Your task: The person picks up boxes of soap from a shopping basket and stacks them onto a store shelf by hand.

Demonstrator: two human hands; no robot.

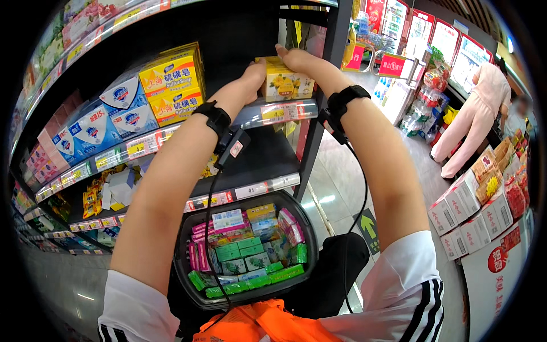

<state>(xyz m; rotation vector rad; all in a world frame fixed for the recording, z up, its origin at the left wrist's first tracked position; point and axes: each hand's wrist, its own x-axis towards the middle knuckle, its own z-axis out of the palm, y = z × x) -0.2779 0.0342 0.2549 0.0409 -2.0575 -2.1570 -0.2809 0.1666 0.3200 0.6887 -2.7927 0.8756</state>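
Note:
At the right end of a shelf, a yellow box with printed flowers stands near the front edge; how many boxes are behind it is hidden. My left hand grips its left side. My right hand holds it over the top and right side, fingers partly hidden. To the left stand stacked yellow and orange sulfur soap boxes, then blue and white Safeguard soap boxes. Below my arms, a black basket holds several green, pink, white and yellow boxes.
Price labels line the shelf edge. A dark lower shelf lies beneath, with a shelf post at its right. Cables hang from both wristbands across my view. On the right, a person bends over near stacked cartons.

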